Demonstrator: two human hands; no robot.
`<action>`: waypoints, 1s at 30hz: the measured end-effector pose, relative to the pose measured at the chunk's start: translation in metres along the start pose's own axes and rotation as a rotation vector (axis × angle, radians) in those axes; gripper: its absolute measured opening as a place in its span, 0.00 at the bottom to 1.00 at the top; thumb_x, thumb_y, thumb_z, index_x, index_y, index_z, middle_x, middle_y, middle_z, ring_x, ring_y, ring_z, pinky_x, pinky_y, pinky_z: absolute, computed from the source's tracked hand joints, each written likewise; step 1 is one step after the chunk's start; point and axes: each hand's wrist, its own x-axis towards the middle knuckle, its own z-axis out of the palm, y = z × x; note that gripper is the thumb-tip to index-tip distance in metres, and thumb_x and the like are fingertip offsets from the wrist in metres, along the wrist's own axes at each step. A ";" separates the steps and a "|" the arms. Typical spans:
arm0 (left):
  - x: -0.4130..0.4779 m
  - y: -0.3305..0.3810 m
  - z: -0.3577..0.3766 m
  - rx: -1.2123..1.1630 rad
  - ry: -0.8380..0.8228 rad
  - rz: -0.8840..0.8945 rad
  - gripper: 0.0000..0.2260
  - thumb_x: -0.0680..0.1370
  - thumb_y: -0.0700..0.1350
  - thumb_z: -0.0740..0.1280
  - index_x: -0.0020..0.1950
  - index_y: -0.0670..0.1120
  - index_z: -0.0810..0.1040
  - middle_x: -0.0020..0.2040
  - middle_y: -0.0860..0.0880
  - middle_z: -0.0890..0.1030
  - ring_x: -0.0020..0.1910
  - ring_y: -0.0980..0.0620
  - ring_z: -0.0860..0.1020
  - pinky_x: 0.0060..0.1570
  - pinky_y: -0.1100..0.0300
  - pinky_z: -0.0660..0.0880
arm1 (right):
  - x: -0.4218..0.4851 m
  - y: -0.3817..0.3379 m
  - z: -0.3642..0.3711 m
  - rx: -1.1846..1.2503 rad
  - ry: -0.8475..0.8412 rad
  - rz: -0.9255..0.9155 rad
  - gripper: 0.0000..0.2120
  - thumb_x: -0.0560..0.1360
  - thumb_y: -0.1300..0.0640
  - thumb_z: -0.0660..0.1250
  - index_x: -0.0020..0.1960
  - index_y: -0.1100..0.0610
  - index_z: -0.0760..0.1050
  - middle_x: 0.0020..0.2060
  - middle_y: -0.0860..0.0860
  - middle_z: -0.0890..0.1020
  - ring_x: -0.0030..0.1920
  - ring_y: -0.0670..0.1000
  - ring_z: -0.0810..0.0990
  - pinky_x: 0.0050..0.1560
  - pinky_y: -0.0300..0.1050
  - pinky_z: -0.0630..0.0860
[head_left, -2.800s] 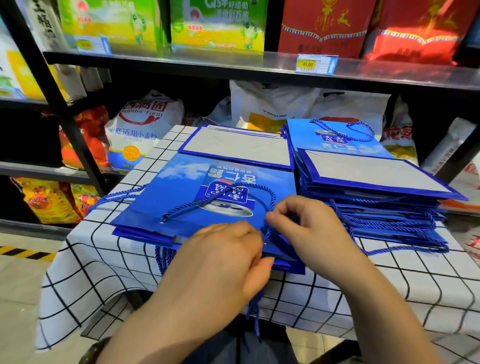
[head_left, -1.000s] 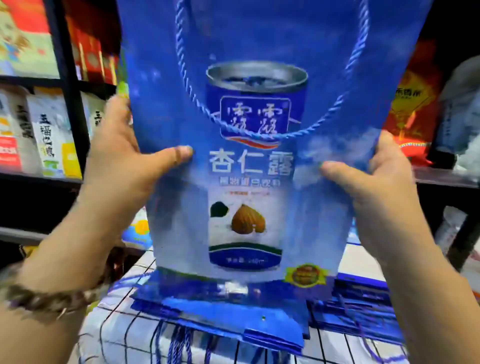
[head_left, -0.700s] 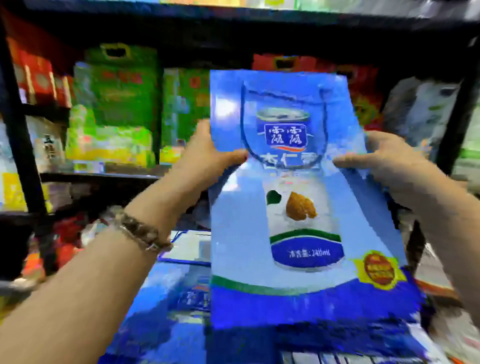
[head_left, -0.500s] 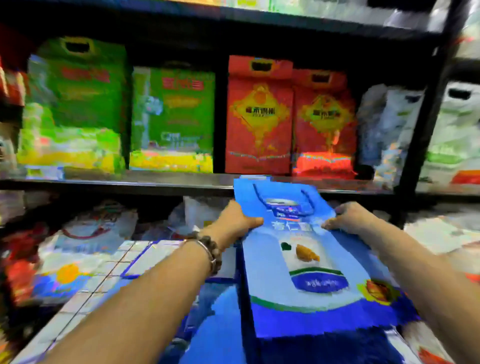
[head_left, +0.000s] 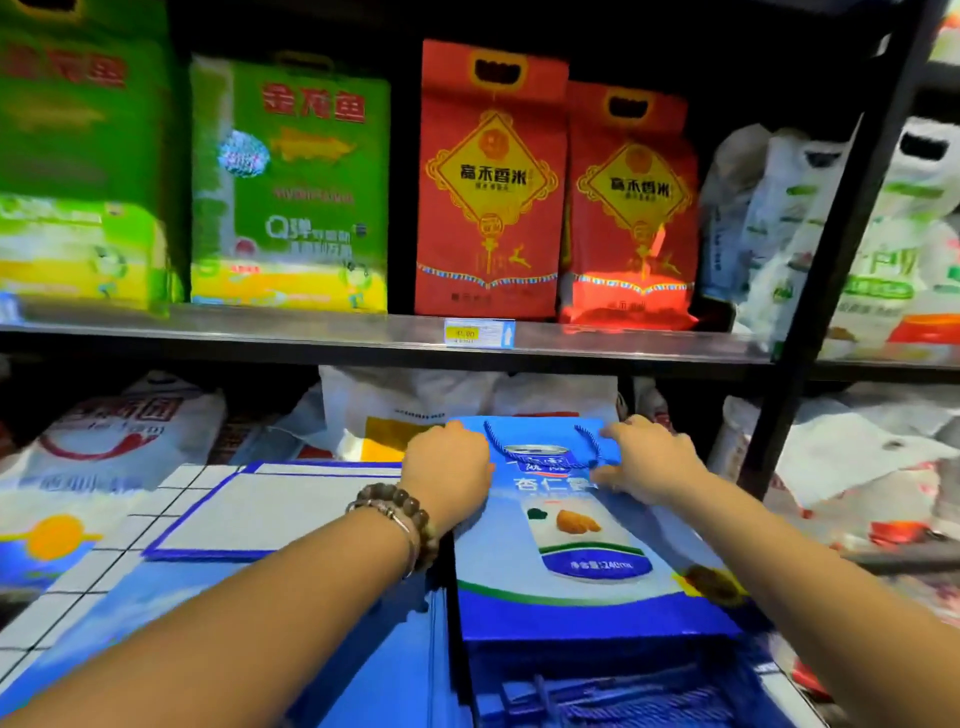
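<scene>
Now we hold the blue gift bag (head_left: 587, 587) flat atop the stack of folded bags (head_left: 597, 686) on the bench (head_left: 104, 566), left hand (head_left: 449, 470) and right hand (head_left: 647, 460) equally near, each gripping a far handle-end corner, its long axis running straight away from us.

This is a grocery shop. A black metal shelving rack (head_left: 810, 291) carries rows of identical packaged goods facing outward: green plastic rice bags (head_left: 291, 182), red paper rice bags with cut-out handles (head_left: 488, 187) and white printed sacks (head_left: 130, 431) on the level below. A small blue-and-yellow price label (head_left: 479, 332) is fixed to the shelf edge, and flat blue paper carrier bags (head_left: 587, 608) printed with a drink can lie stacked on the counter covered in white grid-patterned cloth (head_left: 156, 519).
</scene>
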 end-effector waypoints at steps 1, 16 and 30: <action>-0.002 0.005 -0.005 -0.072 -0.006 0.010 0.16 0.79 0.52 0.56 0.57 0.44 0.75 0.58 0.42 0.75 0.56 0.42 0.75 0.50 0.54 0.71 | 0.000 -0.007 -0.008 0.038 -0.012 -0.067 0.29 0.74 0.42 0.63 0.70 0.52 0.63 0.67 0.55 0.69 0.66 0.56 0.69 0.63 0.51 0.65; -0.041 0.040 0.036 -0.347 -0.631 0.065 0.30 0.79 0.60 0.45 0.76 0.46 0.45 0.77 0.44 0.43 0.75 0.46 0.43 0.71 0.46 0.44 | -0.029 -0.037 0.059 0.001 -0.499 -0.182 0.30 0.79 0.40 0.42 0.75 0.51 0.39 0.75 0.52 0.38 0.75 0.55 0.40 0.71 0.62 0.42; -0.151 -0.032 -0.095 -0.286 -0.229 0.167 0.19 0.79 0.56 0.54 0.67 0.51 0.69 0.66 0.49 0.72 0.63 0.49 0.70 0.60 0.58 0.67 | -0.090 -0.084 -0.024 0.011 0.277 -0.502 0.19 0.76 0.53 0.59 0.67 0.55 0.69 0.62 0.54 0.76 0.62 0.56 0.72 0.60 0.51 0.67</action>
